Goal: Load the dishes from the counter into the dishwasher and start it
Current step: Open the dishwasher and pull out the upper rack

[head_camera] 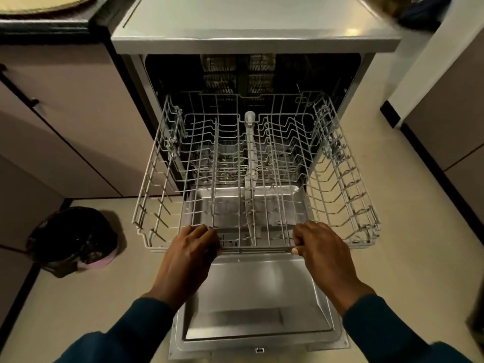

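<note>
The dishwasher (251,35) stands open with its steel door (256,297) folded down flat towards me. A white wire rack (340,179) is pulled far out over the door and holds no dishes. My left hand (191,255) is closed over the rack's front rail left of centre. My right hand (322,247) grips the same front rail right of centre. Deeper inside the dark tub another rack (235,72) shows faintly. A round plate-like dish (44,3) lies on the dark counter at the top left.
Beige cabinet fronts (65,113) line the left side, and another cabinet (450,127) stands at the right. A small bin lined with a black bag (73,239) sits on the pale floor left of the door. Dark objects sit blurred at the top right.
</note>
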